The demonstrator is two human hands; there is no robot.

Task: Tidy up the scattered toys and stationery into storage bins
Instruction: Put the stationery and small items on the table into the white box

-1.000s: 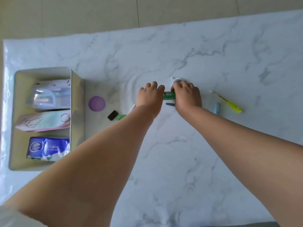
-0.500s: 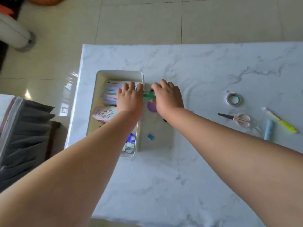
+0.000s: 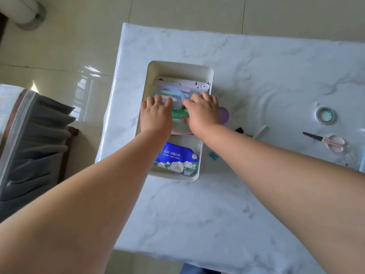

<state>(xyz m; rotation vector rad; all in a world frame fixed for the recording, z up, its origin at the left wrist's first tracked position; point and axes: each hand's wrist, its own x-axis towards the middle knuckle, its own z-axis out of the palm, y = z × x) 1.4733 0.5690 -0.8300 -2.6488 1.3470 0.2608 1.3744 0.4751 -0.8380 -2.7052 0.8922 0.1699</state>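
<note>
A white storage bin (image 3: pixel 180 65) stands near the left edge of the marble table (image 3: pixel 246 194). Both my hands are over its middle. My left hand (image 3: pixel 156 115) and my right hand (image 3: pixel 203 113) hold the two ends of a green stick-like item (image 3: pixel 179 114) just above the bin's contents. Under them lie a clear pouch of pastel stationery (image 3: pixel 177 89) and a pink-edged pack. A blue tissue pack (image 3: pixel 177 159) fills the bin's near end.
Right of the bin lie a purple round lid (image 3: pixel 224 114), a small black piece (image 3: pixel 239 130), a blue clip (image 3: pixel 213 155), a white stick (image 3: pixel 260 131), a tape roll (image 3: pixel 325 115) and pink scissors (image 3: pixel 329 142). A grey cushioned seat (image 3: pixel 35 139) stands left of the table.
Both hands carried the green item left from the table's middle to over the bin. The view followed, so the bin now sits in the centre.
</note>
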